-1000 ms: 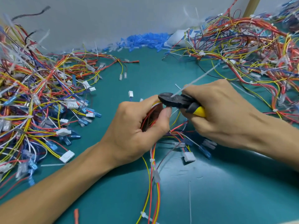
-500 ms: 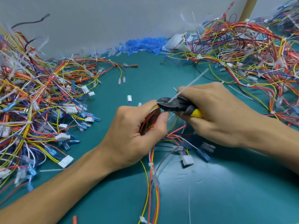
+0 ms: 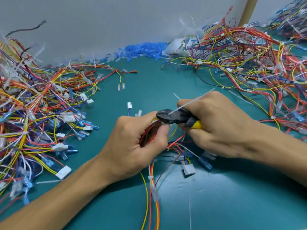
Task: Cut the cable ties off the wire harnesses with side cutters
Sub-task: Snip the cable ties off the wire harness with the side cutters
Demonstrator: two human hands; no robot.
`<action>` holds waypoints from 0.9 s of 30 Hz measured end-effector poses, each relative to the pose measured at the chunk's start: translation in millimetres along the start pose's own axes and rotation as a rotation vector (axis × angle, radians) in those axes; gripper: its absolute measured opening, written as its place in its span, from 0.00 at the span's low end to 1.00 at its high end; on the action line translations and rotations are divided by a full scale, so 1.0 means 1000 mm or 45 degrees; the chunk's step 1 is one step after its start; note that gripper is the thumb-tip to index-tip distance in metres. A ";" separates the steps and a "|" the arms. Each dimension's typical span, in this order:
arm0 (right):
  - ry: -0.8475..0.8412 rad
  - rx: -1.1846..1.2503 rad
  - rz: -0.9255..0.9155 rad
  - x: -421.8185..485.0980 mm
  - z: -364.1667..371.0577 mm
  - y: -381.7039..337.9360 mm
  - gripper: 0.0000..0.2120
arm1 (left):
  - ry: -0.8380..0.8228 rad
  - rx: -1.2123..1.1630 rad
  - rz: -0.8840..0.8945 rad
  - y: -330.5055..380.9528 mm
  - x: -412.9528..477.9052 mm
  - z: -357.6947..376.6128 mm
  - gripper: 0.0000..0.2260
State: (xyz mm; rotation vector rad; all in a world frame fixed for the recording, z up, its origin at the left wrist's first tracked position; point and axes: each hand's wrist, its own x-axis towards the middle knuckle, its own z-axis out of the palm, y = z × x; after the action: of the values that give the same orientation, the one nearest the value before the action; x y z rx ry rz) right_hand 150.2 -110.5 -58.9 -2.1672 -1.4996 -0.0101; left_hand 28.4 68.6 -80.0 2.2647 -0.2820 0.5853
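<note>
Black-headed, yellow-handled side cutters [image 3: 172,117] sit in your right hand [image 3: 216,128], fingers curled round the handles, nose at a white nylon cable tie [image 3: 191,102]. Your left hand [image 3: 137,143] grips the red-and-yellow wire harness [image 3: 148,136] with curled fingers, mid teal bench [image 3: 149,85]. Judged: cutting step; the squeeze must spare wires.

At the back, a plain pale grey wall [image 3: 116,22], met by a smooth teal-green table [image 3: 166,83]. Upper right, a tan wooden upright strip [image 3: 247,12]. Soft sheen on the near tabletop.
</note>
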 end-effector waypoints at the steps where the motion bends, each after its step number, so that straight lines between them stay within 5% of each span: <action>1: 0.017 0.006 -0.023 0.001 0.001 0.000 0.13 | 0.007 -0.002 0.003 0.001 0.000 0.000 0.13; 8: -0.001 0.144 -0.131 0.003 -0.001 0.007 0.22 | -0.017 0.015 -0.023 0.001 0.000 0.000 0.15; 27: 0.095 0.037 -0.129 0.001 0.003 0.005 0.12 | -0.040 0.024 -0.030 0.003 -0.002 -0.002 0.17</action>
State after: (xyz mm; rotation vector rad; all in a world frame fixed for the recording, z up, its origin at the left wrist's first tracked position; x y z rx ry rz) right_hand 154.0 -109.7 -62.7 -2.0437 -1.5555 -0.1015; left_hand 24.4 68.3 -77.8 2.2939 -0.2655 0.5429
